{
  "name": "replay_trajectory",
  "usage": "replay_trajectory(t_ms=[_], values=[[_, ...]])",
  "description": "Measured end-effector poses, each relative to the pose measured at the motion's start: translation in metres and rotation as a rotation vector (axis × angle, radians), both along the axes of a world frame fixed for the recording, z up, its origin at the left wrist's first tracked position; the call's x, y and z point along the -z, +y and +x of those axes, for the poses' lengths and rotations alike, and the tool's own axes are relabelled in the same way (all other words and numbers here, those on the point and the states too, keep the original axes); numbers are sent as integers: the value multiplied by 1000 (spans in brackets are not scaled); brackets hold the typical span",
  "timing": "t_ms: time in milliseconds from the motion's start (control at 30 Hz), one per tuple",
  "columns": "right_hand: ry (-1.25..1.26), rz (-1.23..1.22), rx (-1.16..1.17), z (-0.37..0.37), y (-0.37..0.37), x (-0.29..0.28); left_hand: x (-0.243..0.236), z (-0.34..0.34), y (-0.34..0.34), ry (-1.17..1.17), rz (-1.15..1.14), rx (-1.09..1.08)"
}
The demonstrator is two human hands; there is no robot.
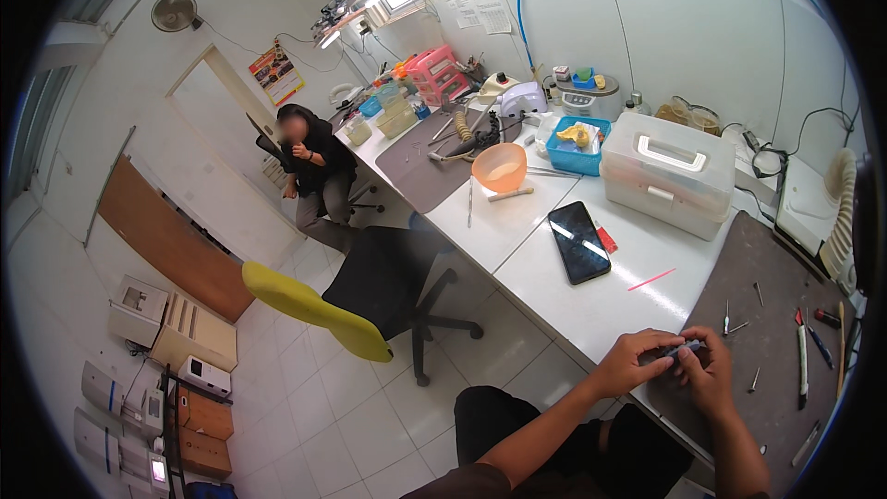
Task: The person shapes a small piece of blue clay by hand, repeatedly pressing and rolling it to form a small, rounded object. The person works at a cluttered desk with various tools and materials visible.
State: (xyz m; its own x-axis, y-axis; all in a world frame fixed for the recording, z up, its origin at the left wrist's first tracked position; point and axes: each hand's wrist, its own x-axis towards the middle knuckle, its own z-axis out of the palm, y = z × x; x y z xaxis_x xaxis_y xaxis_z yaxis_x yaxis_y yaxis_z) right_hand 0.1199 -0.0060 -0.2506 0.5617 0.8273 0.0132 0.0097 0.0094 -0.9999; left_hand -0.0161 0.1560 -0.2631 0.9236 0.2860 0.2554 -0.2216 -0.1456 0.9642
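Note:
Over the near edge of the dark grey mat (721, 305), my two hands meet around a small blue-grey piece (686, 348). My left hand (637, 360) pinches it from the left. From the right, my right hand (710, 377) curls its fingers about the same piece. Fingers cover most of it, so I cannot make out its kind. Just beyond my right hand lie several small metal tools (727, 317), a short one with a round head (754, 379) among them. A white-handled tool (802, 365) and a dark blue pen-like tool (820, 347) rest farther right.
On the white bench, a black phone (580, 242) lies beside a clear toolbox (667, 176). An orange bowl (500, 169) and a blue basket (575, 164) stand behind. A green-backed chair (314, 308) is at left; a person (317, 166) sits farther back. A ribbed hose (839, 212) rises at right.

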Motion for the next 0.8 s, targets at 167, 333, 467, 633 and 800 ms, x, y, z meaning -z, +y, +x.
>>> replay_trajectory(t_ms=[167, 333, 467, 633, 800], values=[[-92, -14, 11, 1, 0, -1, -3, 2, -1, 25, 6, 9], [-138, -8, 37, 4, 2, 8, 0, 7, -2, 49, 6, 9], [-14, -12, 99, 7, 9, 2, -2, 27, 2, 130, -89, 11], [-10, -23, 176, 25, 13, 4, -18, 34, 5, 132, -86, -67], [-68, -45, 227, 28, 8, 3, -39, -46, 49, -210, -85, -424]])
